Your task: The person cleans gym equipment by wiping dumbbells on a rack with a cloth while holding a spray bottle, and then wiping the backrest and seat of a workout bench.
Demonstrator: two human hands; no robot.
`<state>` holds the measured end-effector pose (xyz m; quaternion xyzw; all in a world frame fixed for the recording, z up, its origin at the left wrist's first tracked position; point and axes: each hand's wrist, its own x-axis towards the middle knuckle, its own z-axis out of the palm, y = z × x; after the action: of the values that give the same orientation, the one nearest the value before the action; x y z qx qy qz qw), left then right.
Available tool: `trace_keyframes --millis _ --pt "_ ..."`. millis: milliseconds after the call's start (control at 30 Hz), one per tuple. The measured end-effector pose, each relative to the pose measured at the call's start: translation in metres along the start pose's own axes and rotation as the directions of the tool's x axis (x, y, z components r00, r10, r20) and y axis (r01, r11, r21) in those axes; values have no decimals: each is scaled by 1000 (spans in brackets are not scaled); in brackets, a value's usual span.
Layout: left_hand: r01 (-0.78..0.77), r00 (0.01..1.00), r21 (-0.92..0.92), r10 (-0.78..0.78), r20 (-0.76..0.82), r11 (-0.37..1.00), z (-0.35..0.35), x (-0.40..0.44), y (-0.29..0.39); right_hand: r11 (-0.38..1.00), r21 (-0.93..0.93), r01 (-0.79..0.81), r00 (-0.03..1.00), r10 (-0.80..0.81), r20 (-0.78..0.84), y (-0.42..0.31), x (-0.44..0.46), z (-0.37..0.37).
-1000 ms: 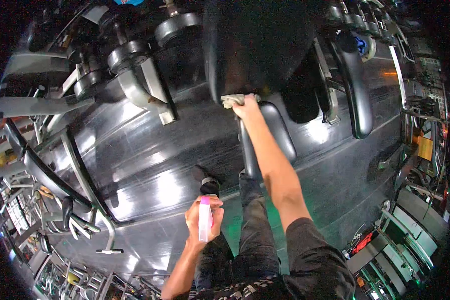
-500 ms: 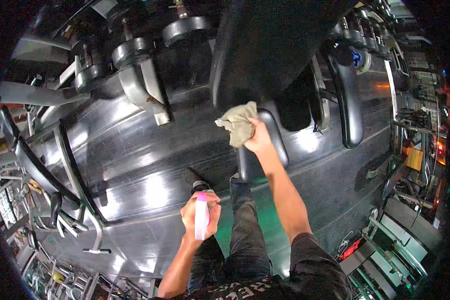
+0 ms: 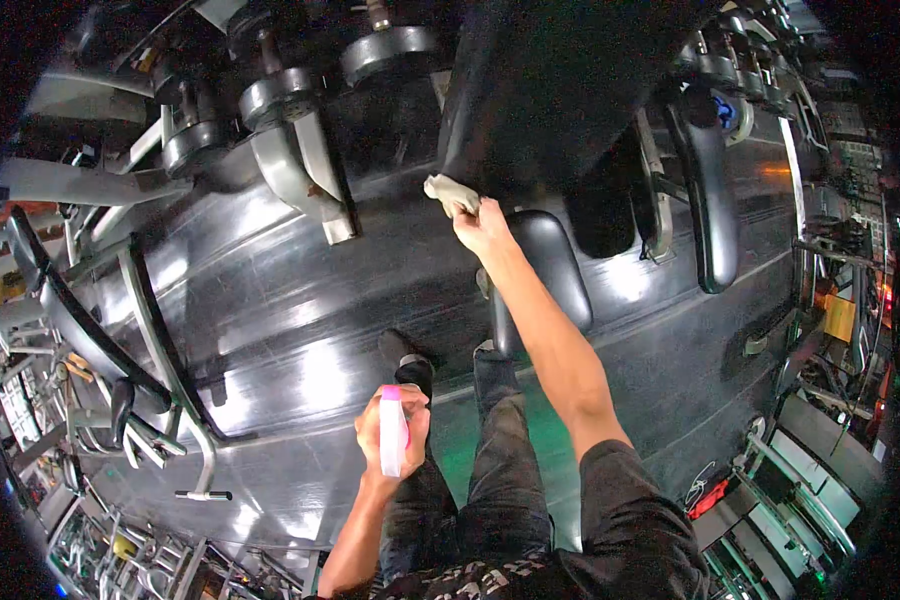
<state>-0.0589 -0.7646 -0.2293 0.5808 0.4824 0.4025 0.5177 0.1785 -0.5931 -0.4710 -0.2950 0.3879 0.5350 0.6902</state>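
Note:
A pale cloth [image 3: 450, 192] is gripped by my right hand [image 3: 482, 228], its loose end pointing left by the lower left edge of a large black backrest [image 3: 560, 90]. Whether the cloth touches that edge I cannot tell. Below the backrest is a black padded seat [image 3: 552, 275], partly behind my right forearm. My left hand [image 3: 393, 432] is closed around a white bottle [image 3: 393, 440] with a pink top, held low in front of my legs.
Round dumbbells [image 3: 390, 52] stand along the upper left, above a grey metal frame [image 3: 300, 175]. A black bench pad [image 3: 708, 200] lies to the right. Another padded bench [image 3: 95, 335] is at the left. My shoe [image 3: 400, 348] rests on the dark floor.
My right hand has moved up and left from beside the seat, and the cloth, spread out half a second ago, now looks bunched. The left hand keeps hold of the bottle.

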Motion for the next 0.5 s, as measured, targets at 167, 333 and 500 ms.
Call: trace_keyframes --millis 167,333,500 --pt "73 997 -35 -72 25 997 -4 1 29 973 -197 -123 921 186 342 -14 -72 62" --pt "1 1000 -49 0 29 999 -14 -5 50 998 -56 14 837 19 546 -36 -155 109" --pt "-108 994 -80 105 -37 991 -23 -16 79 936 -248 249 787 -46 616 -67 -246 107"
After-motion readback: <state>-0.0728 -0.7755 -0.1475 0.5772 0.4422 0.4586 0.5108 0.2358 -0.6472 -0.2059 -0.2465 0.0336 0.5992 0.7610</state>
